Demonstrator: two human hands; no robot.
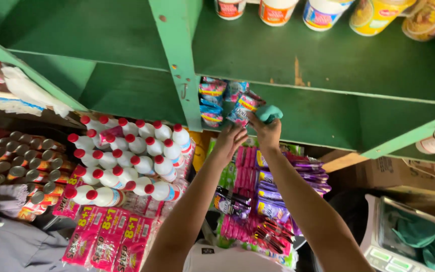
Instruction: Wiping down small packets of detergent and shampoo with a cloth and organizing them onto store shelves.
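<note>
Small colourful plastic sachet (243, 107) on the green wooden shelf (328, 70): my left hand (230, 141) pinches it; my right hand (266, 132) grips a teal cloth (269, 113) beside it.

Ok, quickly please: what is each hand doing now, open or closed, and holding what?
Left hand: fingers closed on a colourful snack packet at the green shelf.
Right hand: closed on a teal cloth.

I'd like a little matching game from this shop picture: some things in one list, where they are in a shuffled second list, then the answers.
Things:
1. teal cloth
2. white bottles with red caps
3. small colourful packets
4. jars with labels

Places:
A. on the top shelf
B. in the right hand
C. at the left hand fingertips
D. packed together at the left, below the green shelf

Pairs: 1-B, 2-D, 3-C, 4-A
</note>
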